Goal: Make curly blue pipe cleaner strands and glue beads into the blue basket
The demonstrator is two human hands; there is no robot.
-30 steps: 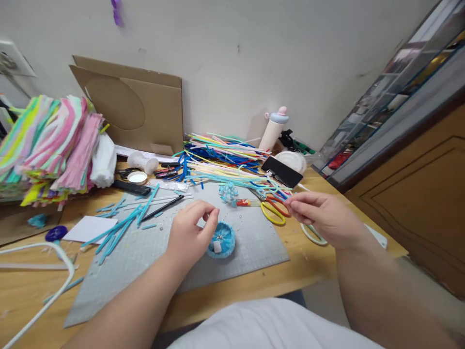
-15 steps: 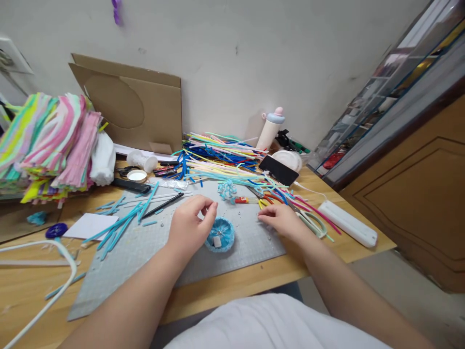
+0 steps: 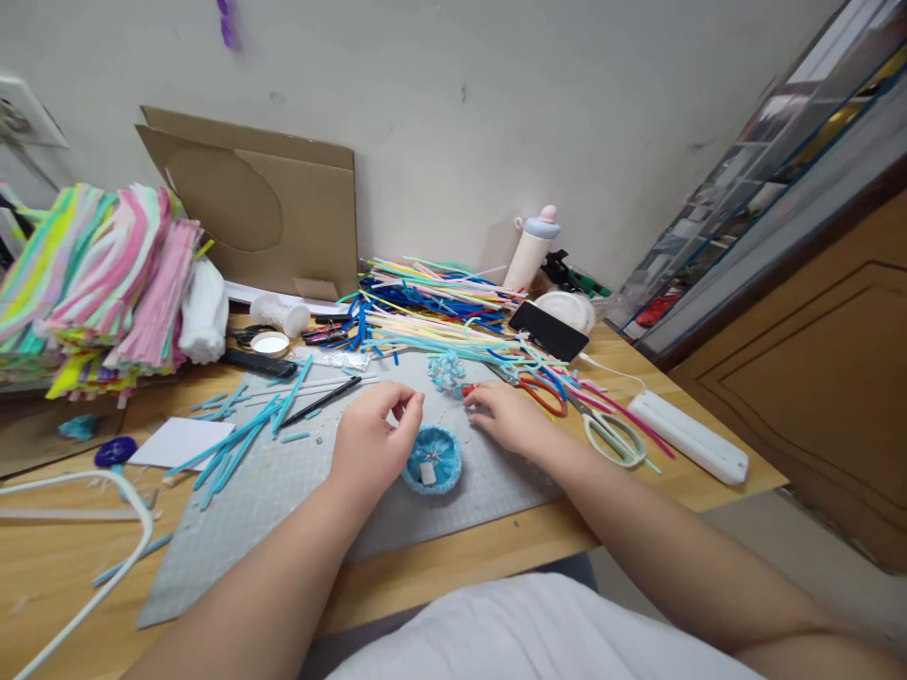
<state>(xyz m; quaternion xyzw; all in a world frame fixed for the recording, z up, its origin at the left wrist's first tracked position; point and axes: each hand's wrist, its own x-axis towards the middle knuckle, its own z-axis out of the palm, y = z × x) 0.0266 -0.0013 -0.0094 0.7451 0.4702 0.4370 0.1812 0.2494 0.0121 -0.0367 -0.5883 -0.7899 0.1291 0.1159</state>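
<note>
My left hand point(image 3: 375, 433) is raised over the grey cutting mat point(image 3: 383, 529), thumb and fingers pinched together. Anything in that pinch is too small or hidden to make out. Just right of it sits a round, fuzzy blue bowl-shaped piece point(image 3: 446, 458) with a small whitish block point(image 3: 426, 473) inside. My right hand point(image 3: 506, 416) reaches over a small tube with a red label point(image 3: 469, 389), its fingers slightly curled and apart. The hand covers most of the tube. A curly blue-and-white pipe-cleaner cluster point(image 3: 446, 370) lies just behind the tube.
Orange-handled pliers point(image 3: 545, 395) and pale-handled scissors point(image 3: 615, 442) lie right of my right hand. Cut blue pipe cleaners point(image 3: 233, 444) and a black pen point(image 3: 322, 401) are at left. Behind are loose pipe cleaners point(image 3: 432, 326), a phone point(image 3: 549, 331) and a bottle point(image 3: 531, 253).
My right hand has moved left, from beside the pliers to over the red-labelled tube. My left hand keeps its pinch near the blue bowl-shaped piece. The view has shifted slightly.
</note>
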